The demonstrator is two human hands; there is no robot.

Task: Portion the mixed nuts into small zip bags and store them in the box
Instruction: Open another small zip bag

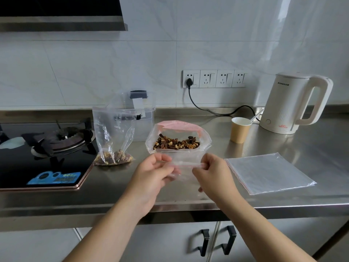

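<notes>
kitchen, white marble-look wall tiles, steel table (pixel 283 140) running the width of the view, cabinet doors with black handles below. gas stove (pixel 47 148) at far left, range hood above it. white electric kettle (pixel 294 104) at far right, cord plugged into the wall socket strip (pixel 213 78). paper cup (pixel 240 129) with a plastic spoon in it just left of the kettle

open bag of mixed nuts (pixel 177 141) sits mid-table, mouth folded wide, nuts visible inside. left of it a small zip bag (pixel 113 135) stands upright with a portion of nuts at its bottom, top open. behind these two, a clear plastic box (pixel 140 118) with a dark latch on its lid, near the wall. flat stack of empty zip bags (pixel 268 173) lies at right, well apart from the nut bag

left hand (pixel 153 174) and right hand (pixel 211 173) are raised over the table's front edge, each pinching one end of the top strip of an empty zip bag (pixel 183 167) stretched between them, fingers curled on it. whether its seal is open, cannot tell
</notes>
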